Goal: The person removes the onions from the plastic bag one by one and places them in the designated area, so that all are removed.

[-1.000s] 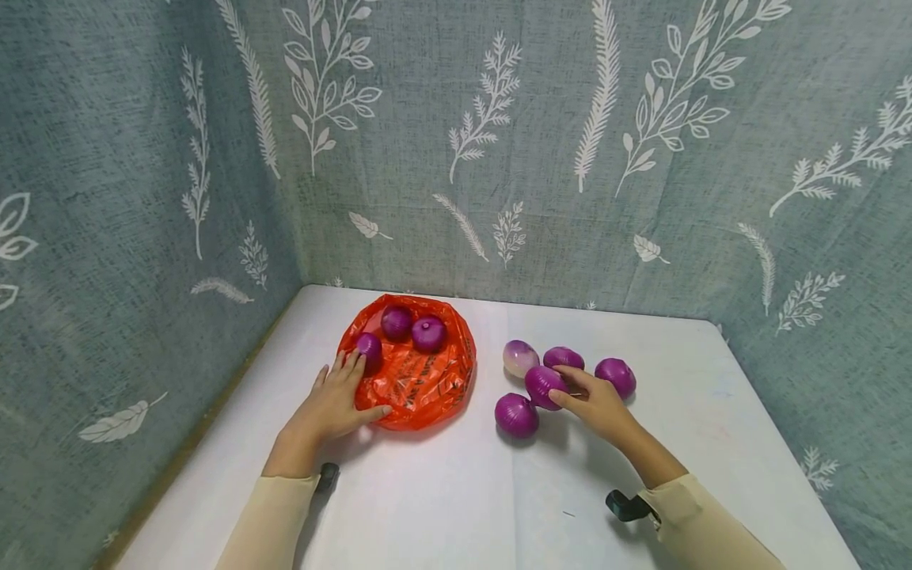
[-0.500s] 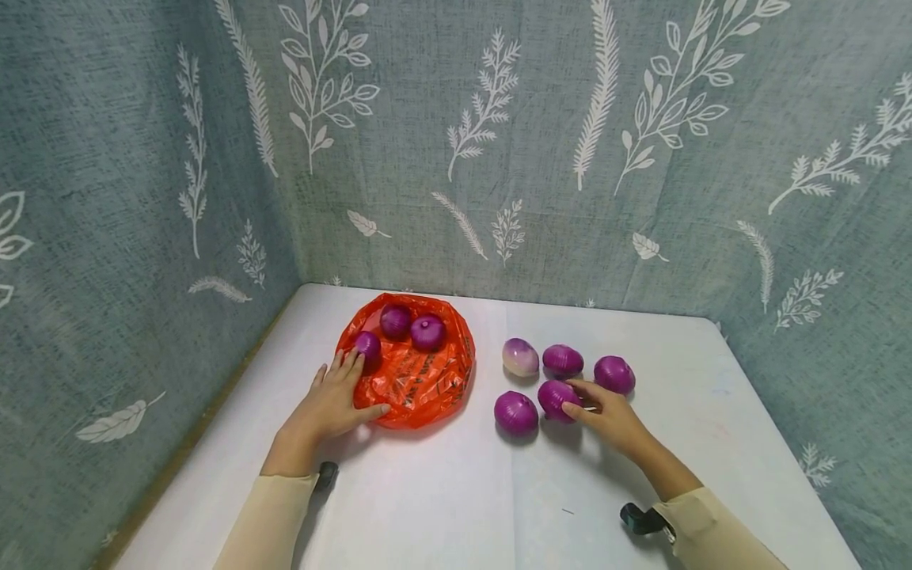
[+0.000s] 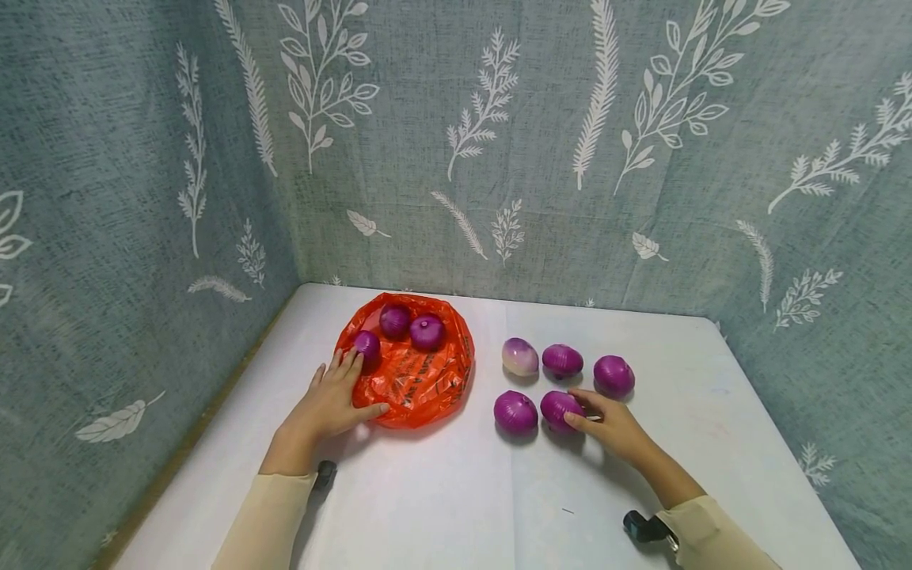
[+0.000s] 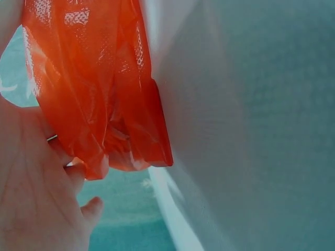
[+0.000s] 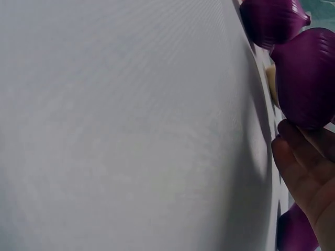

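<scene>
Where right grip (image 3: pixel 611 425) pinches, purple onion (image 3: pixel 556 411) lies at fingertips (image 3: pixel 580 396).

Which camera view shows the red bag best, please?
The head view, because it shows the red bag from above, with three purple onions inside. The left wrist view shows only part of its side, close up; the right wrist view does not show it.

held onion (image 3: pixel 559 409) — shifted nearer, rightward

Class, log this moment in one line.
left hand: touches red bag | right hand: holds purple onion | inside red bag: three onions
</scene>
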